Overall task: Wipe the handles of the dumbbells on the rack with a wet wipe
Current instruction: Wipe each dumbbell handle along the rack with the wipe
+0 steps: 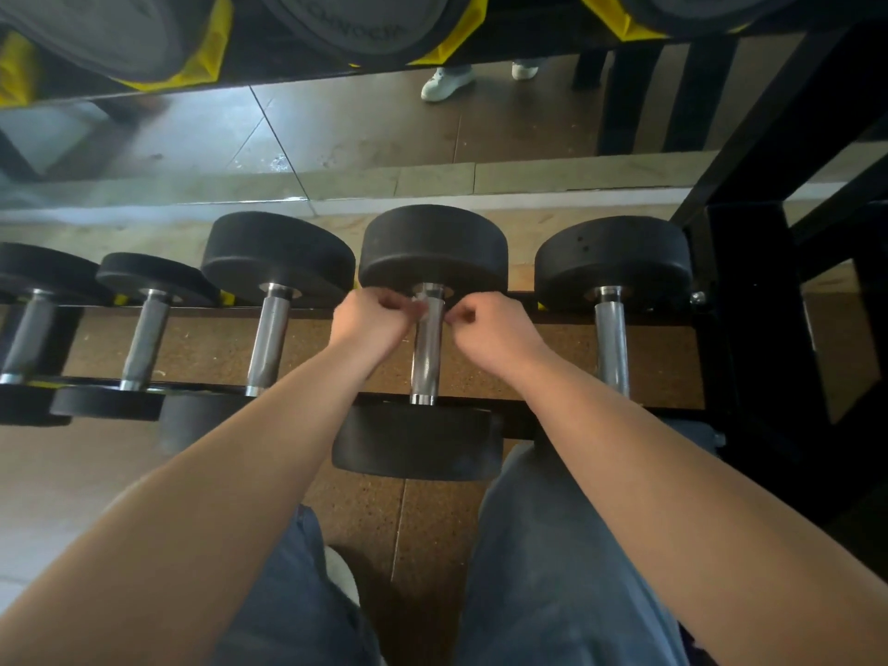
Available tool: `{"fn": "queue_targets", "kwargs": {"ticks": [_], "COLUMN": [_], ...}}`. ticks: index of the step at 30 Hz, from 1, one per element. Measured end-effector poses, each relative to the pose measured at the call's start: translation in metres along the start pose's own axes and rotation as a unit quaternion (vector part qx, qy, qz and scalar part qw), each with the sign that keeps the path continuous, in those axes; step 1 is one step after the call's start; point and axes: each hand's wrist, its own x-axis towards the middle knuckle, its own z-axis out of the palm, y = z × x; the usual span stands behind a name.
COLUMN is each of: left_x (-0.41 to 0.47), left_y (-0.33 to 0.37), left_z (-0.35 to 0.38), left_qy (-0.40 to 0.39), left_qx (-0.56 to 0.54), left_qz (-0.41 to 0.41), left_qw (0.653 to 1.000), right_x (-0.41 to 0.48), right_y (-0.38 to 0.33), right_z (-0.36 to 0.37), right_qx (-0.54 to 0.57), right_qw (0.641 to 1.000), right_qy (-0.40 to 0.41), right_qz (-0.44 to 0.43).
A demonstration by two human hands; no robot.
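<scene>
**Item: wet wipe.** A small, thin, whitish wet wipe [423,307], crumpled and half see-through. It sits between the two hands, draped over the far end of a handle. Only a scrap of it shows between the knuckles, and its full extent cannot be made out.

**Item: handle.** A bright, round, knurled steel handle [426,358] on a black round-headed rubber dumbbell [432,252]. The dumbbell lies across the rails of the black metal rack [749,305]. The handle runs from under the hands back towards the person, and that nearer stretch is bare.

**Hands.** The left hand [372,314] is clenched on the left edge of the wipe, fingers curled in. The right hand [485,329] is curled likewise and appears to pinch the right edge, where a sliver of white shows at its fingertips. Both hands lie close against the handle, one on each side.

**Step in hand, as judged.** The wipe is being wrapped round the far end of the handle for a wipe along it.

**Doing it well.**
- Keep the wipe taut between the two hands so it hugs the underside as well as the top.
- Draw it the full length towards the near head, working it into the knurling.
- Avoid letting the thin sheet bunch or tear on the rough steel.

**Neighbours.** A similar steel-handled dumbbell [269,338] lies just beyond the left hand and another [611,338] just beyond the right. Whether either has been wiped cannot be told.
</scene>
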Motion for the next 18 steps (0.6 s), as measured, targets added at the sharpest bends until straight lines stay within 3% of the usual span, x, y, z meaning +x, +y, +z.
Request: {"fn": "queue_targets", "kwargs": {"ticks": [4, 8, 14, 18], "left_x": [-0.002, -0.025, -0.027, -0.013], "left_y": [-0.007, -0.017, -0.030, -0.063], "left_z": [0.000, -0.011, -0.058, -0.104], "left_qy": [0.033, 0.017, -0.017, -0.045], "left_qx": [-0.120, -0.147, -0.215, -0.211], "left_qz": [-0.057, -0.022, 0.006, 0.017], "left_qw": [0.991, 0.989, 0.977, 0.976], "right_x": [-0.002, -0.005, -0.002, 0.008], "right_y": [-0.001, -0.011, -0.054, -0.087], "right_z": [-0.003, 0.001, 0.026, 0.065], "right_qx": [0.054, 0.078, 0.011, -0.046], "right_qw": [0.998, 0.994, 0.984, 0.972], "right_qy": [0.003, -0.023, -0.055, -0.012], "right_qz": [-0.033, -0.071, -0.172, -0.228]}}
